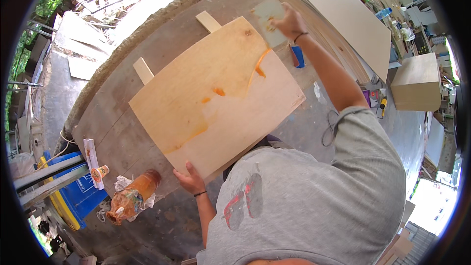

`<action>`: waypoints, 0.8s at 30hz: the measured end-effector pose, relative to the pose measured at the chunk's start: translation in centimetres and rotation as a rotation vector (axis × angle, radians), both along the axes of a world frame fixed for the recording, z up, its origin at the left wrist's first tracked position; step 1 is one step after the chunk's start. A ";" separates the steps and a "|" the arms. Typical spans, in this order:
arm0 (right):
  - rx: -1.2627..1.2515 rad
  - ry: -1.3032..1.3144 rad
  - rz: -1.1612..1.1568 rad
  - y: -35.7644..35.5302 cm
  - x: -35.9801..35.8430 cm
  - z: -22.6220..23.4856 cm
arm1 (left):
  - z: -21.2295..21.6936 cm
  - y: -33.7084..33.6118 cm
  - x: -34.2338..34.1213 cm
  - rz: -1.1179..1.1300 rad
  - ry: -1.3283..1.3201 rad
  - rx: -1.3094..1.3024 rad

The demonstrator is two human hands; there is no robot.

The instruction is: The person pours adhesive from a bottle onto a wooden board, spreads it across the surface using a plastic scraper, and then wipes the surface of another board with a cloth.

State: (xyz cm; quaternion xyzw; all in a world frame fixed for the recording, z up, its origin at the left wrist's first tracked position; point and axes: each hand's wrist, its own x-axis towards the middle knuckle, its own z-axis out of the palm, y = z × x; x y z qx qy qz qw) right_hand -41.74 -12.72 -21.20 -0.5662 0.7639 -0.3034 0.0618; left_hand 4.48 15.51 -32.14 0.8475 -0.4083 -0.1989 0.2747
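A rectangular pale wooden board [235, 93] lies in front of me, its far part coated in a yellowish wet sheen. Orange smears and a curved orange line cross its face. My left hand [190, 179] grips the board's near left edge, part of its fingers hidden. Beyond the far right corner, my right hand [290, 22] is closed on a flat grey-green square sheet [269, 15] with orange stains, slightly blurred and off the board. Two wooden strips, the left one [143, 71] and the right one [208, 22], stick out from under the far edge.
A plastic bottle of orange-brown liquid [135, 194] is at lower left, near a small orange-and-white cup [100, 173] and a blue bin [81, 186]. A blue piece [298, 56] lies beside my right forearm. Large stacked panels [343, 20] stand at right, beyond a cable [327, 127].
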 end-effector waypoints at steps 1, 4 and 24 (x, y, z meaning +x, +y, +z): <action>0.034 -0.012 0.096 2.0 2.4 -0.1 | -1.0 0.5 0.6 -0.007 -0.050 -0.004; 0.142 -0.106 0.386 7.7 8.3 -2.5 | -2.1 0.8 1.1 -0.025 -0.090 -0.080; 0.095 0.150 -0.136 11.1 -1.8 -2.6 | -0.4 0.2 0.4 -0.078 0.052 -0.102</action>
